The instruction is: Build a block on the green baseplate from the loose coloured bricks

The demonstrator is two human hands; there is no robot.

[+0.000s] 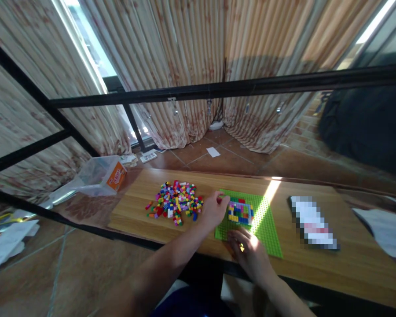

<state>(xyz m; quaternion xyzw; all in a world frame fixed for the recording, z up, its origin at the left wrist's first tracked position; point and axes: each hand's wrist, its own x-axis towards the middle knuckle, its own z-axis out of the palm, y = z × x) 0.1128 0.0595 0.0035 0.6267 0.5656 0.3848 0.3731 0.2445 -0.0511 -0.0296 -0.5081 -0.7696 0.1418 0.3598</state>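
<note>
My left hand point(215, 210) reaches over the left edge of a green studded baseplate point(267, 233). Its fingers are curled together, with a small dark red spot at their tips that I cannot make out. Beside those fingertips, a low block of multicoloured toy bricks point(240, 212) sits on the baseplate. My right hand point(250, 252) is curled at the near edge of the plate, just below the block. A small shiny yellow piece point(242, 247), apparently a toy brick, shows between its thumb and fingers.
Loose toy bricks point(180, 198) lie in a pile on the wooden table point(132, 202), left of the baseplate. A phone-like slab point(313, 222), blurred out, lies to the right, near papers point(386, 229). A clear plastic box point(97, 174) stands beyond the table's left end. A black rail point(191, 93) crosses behind.
</note>
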